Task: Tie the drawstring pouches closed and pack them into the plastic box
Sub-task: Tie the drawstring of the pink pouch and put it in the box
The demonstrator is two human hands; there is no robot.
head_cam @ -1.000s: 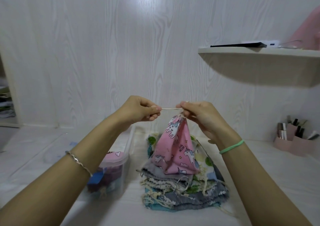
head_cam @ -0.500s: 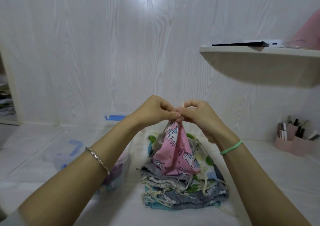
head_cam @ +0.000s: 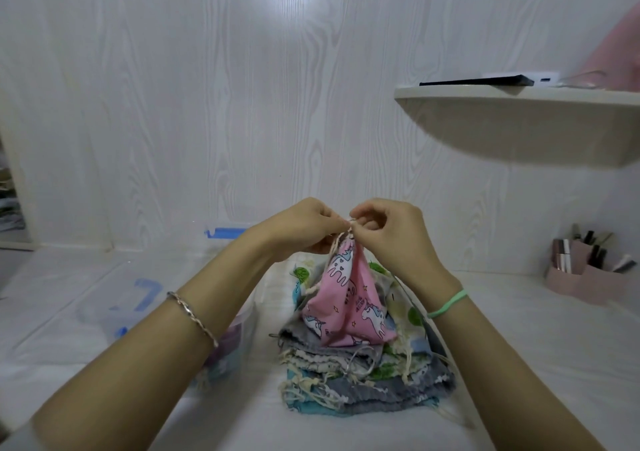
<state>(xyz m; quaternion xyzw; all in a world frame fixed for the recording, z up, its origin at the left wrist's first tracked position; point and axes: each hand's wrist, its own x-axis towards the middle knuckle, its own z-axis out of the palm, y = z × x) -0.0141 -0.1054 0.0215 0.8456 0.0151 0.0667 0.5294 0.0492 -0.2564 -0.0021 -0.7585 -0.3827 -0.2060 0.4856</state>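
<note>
A pink unicorn-print pouch (head_cam: 348, 303) hangs by its gathered neck above a stack of several flat pouches (head_cam: 367, 378) on the white table. My left hand (head_cam: 304, 223) and my right hand (head_cam: 389, 232) meet at the neck, each pinching the cream drawstring (head_cam: 349, 227). A loose loop of cord hangs down the pouch's left side. The clear plastic box (head_cam: 239, 333) stands left of the stack, mostly hidden behind my left forearm, with coloured pouches inside.
The box's clear lid with blue clips (head_cam: 138, 298) lies at the left. A white shelf (head_cam: 519, 104) juts from the wall at upper right, a dark flat object on it. A pink organiser with pens (head_cam: 585, 274) stands at the far right.
My hands, apart with the cord stretched between them a second ago, have come together at the pouch's neck. The pouch hangs lower over the stack.
</note>
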